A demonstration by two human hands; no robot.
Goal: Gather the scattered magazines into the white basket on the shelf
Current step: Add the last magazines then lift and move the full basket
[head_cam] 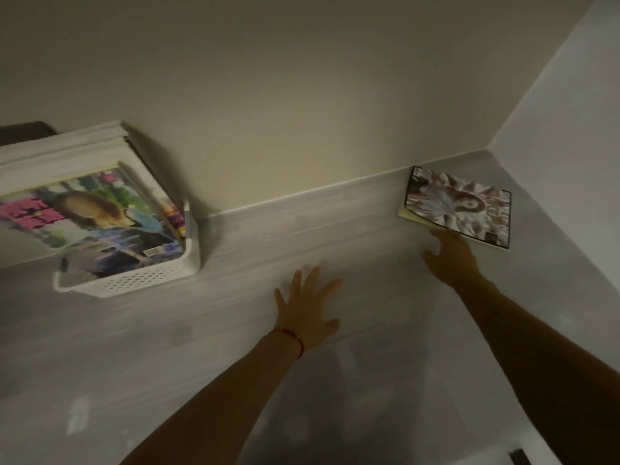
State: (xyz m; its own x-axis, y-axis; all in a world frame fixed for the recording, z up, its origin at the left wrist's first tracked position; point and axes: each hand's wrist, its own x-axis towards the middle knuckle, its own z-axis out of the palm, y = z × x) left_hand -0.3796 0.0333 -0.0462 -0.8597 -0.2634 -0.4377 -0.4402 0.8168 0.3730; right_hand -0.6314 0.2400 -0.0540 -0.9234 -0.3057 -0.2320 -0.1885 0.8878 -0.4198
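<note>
Magazine (459,207) in corner, right hand (451,256) at edge

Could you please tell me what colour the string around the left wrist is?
Red: a thin red string circles the wrist below the left hand, seen in the head view.

Dim, warm light here. I see motion blur across the white basket (134,280) and the shelf (235,347); wide-angle bending at edges. Shadow right of basket, so light prob. from left.

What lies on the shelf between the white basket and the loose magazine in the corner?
Only the left hand, spread over bare shelf between white basket and magazine, in the head view.
</note>
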